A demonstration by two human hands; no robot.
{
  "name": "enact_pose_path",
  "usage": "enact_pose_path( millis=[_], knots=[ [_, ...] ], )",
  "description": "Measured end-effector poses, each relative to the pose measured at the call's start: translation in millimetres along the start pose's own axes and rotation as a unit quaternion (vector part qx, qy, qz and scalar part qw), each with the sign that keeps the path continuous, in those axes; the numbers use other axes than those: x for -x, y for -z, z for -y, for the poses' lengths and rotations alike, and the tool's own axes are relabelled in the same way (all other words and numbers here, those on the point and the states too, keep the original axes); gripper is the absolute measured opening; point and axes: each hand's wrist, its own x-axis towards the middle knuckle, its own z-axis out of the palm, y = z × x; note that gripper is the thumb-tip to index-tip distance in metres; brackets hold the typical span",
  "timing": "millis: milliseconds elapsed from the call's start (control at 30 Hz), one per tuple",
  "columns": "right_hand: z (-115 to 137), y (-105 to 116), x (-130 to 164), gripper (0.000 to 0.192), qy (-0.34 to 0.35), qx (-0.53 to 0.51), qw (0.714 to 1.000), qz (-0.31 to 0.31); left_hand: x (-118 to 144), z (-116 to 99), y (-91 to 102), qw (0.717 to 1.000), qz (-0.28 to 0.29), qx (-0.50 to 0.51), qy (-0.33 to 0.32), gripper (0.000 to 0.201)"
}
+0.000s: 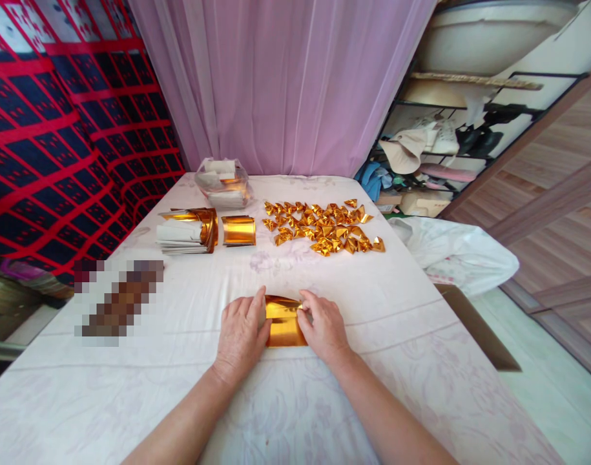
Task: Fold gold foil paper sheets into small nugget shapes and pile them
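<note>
A sheet of shiny gold foil paper [285,328] lies on the table close in front of me, its far edge lifted and curved. My left hand [241,329] holds the sheet's left edge, thumb near the front and index finger stretched along the side. At the right edge, my right hand [325,326] pinches the paper between thumb and index finger. Beyond my hands sits a small stack of gold foil paper [239,231]. Beside it stands a larger stack of white-backed foil sheets [181,234]. Many folded gold foil pieces [324,226] are spread at the back right.
The table [188,387] wears a pale patterned cloth. A clear plastic bag [222,184] with more sheets stands at its back left. A pixelated patch [123,300] hides something on the left. To the right are a white plastic bag [462,255] and a shelf with shoes [443,137].
</note>
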Motion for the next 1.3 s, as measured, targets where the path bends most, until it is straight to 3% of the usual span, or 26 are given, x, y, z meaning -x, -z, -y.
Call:
enact_pose_path(
  millis=[100, 200, 300, 467, 533, 633, 767, 867, 1033, 1167, 1300],
  knots=[
    [0.1, -0.5, 0.4, 0.037, 0.001, 0.002, 1.0, 0.002, 1.2, -2.4, 5.0, 0.998, 0.011, 0.001, -0.055, 0.034],
    [0.4, -1.5, 0.7, 0.037, -0.003, 0.002, 1.0, -0.003, 3.2, -3.1, 4.9, 0.989, 0.076, 0.028, -0.122, 0.03],
    [-0.3, -1.5, -0.1, 0.035, -0.011, 0.0, 1.0, -0.008, 4.5, -3.2, 2.5, 0.984, 0.12, 0.038, -0.123, 0.028],
    [-5.1, 11.8, -1.4, 0.021, 0.018, -0.053, 0.998, -0.012, 4.3, -5.6, 5.1, 0.984, 0.131, 0.053, -0.107, 0.026],
    [-6.9, 22.8, -0.7, 0.022, 0.062, -0.098, 0.993, 0.016, 3.9, -6.6, 7.7, 0.984, 0.135, 0.059, -0.105, 0.026],
    [-8.2, 38.4, 1.8, 0.021, 0.138, -0.131, 0.975, 0.116, 3.6, -6.3, 10.2, 0.981, 0.144, 0.07, -0.106, 0.033],
    [-10.1, 44.6, 4.4, 0.03, 0.156, -0.097, 0.969, 0.165, 3.6, -3.4, 10.1, 0.98, 0.147, 0.081, -0.111, 0.045],
    [-12.9, 38.9, 3.5, 0.006, 0.145, -0.091, 0.974, 0.146, 3.0, -1.6, 9.4, 0.98, 0.144, 0.084, -0.11, 0.034],
    [-12.6, 26.9, 0.2, 0.014, 0.119, -0.107, 0.984, 0.082, 1.4, -0.7, 7.4, 0.98, 0.151, 0.089, -0.091, 0.026],
    [-5.4, 21.6, -2.2, 0.012, 0.077, -0.083, 0.991, 0.075, 2.7, 0.5, 2.7, 0.985, 0.124, 0.092, -0.073, 0.029],
    [0.4, 17.9, -3.2, 0.013, 0.056, -0.041, 0.996, 0.061, 4.7, 2.5, -0.4, 0.987, 0.098, 0.073, -0.104, 0.034]
  ],
)
